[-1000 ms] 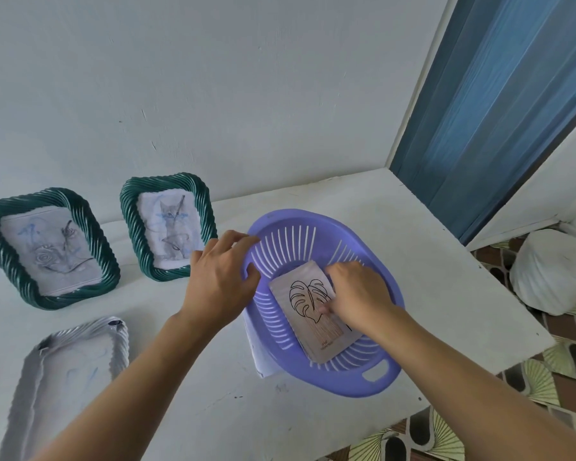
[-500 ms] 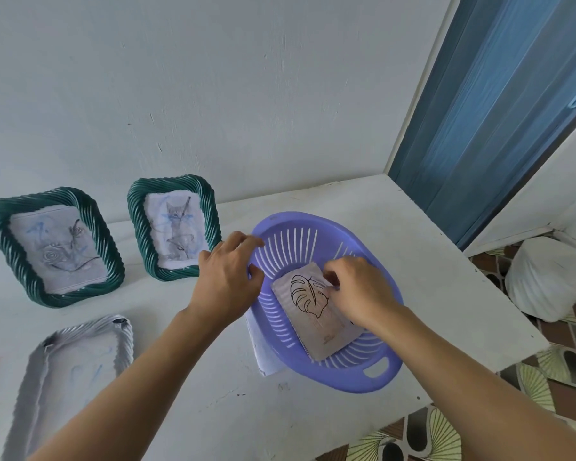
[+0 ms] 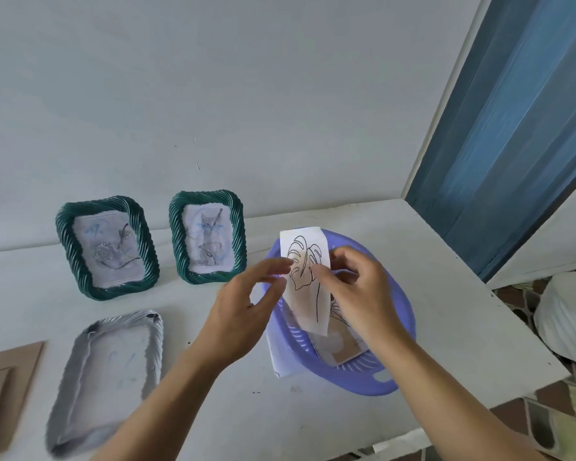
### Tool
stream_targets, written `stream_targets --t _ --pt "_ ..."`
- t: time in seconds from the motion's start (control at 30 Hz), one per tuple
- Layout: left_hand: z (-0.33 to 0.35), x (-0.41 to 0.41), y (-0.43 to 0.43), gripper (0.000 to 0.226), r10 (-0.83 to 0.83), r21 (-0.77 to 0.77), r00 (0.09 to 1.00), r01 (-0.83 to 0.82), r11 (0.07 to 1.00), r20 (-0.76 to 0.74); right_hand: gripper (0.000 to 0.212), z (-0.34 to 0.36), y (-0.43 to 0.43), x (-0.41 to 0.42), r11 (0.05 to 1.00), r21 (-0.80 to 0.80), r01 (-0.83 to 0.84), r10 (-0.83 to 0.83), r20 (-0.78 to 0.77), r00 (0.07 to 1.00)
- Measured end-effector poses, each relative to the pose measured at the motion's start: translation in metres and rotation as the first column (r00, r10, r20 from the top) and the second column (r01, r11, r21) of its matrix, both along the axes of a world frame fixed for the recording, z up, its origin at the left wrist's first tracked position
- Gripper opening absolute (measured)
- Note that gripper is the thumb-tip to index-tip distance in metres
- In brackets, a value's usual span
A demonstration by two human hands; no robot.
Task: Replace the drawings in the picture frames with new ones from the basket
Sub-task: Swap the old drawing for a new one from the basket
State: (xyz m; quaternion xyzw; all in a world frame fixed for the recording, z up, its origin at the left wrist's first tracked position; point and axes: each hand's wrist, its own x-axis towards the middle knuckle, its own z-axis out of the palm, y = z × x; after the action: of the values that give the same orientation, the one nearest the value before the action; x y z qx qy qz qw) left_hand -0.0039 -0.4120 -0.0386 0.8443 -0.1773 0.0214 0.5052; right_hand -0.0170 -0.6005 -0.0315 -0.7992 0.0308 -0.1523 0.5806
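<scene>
My right hand (image 3: pixel 353 287) pinches a white sheet with a black leaf drawing (image 3: pixel 305 277) and holds it upright above the purple basket (image 3: pixel 396 327). My left hand (image 3: pixel 243 304) hovers just left of the sheet, fingers relaxed and reaching toward its edge, holding nothing. More drawings (image 3: pixel 341 347) lie in the basket. Two green twisted-rim picture frames stand against the wall: the left one (image 3: pixel 105 246) shows a rose drawing, the right one (image 3: pixel 208 236) a cat drawing. A third frame (image 3: pixel 108 371) lies face down near the table's front left.
A brown backing board (image 3: pixel 4 384) lies at the far left edge. A white paper (image 3: pixel 280 357) sticks out under the basket's left side. The white table (image 3: pixel 446 277) ends at the right by a blue door (image 3: pixel 512 128); a white sack (image 3: pixel 566 317) sits on the tiled floor.
My right hand lifted the leaf drawing out of the basket and raised it upright. My left hand let go of the basket rim and moved up toward the sheet.
</scene>
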Motion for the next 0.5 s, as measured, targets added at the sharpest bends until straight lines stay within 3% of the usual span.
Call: stream_targets --t 0.07,0.2,0.3,0.4,0.5 --pt "0.007 -0.01 0.005 0.028 -0.045 -0.144 0.995 0.032 0.989 -0.089 0.006 0.006 0.015 -0.007 0.995 0.068 -0.077 0.077 0.007 0.997" --pt "0.021 -0.027 0.019 0.03 -0.043 -0.361 0.978 -0.033 0.932 -0.203 0.031 0.01 0.041 -0.017 0.957 0.204 -0.208 0.219 -0.035 0.975" --pt "0.024 -0.038 0.037 0.028 -0.029 -0.361 0.984 -0.038 0.932 -0.176 0.04 0.003 0.061 -0.02 0.922 0.198 -0.333 0.346 -0.032 0.938" --pt "0.016 -0.046 0.062 0.032 0.085 -0.315 0.982 -0.135 0.939 -0.166 0.034 -0.006 0.083 -0.019 0.916 0.122 -0.383 0.382 0.03 0.924" --pt "0.009 -0.052 0.09 0.035 0.165 -0.316 0.968 -0.22 0.923 -0.19 0.027 -0.017 0.105 -0.016 0.917 -0.128 -0.379 0.387 0.045 0.921"
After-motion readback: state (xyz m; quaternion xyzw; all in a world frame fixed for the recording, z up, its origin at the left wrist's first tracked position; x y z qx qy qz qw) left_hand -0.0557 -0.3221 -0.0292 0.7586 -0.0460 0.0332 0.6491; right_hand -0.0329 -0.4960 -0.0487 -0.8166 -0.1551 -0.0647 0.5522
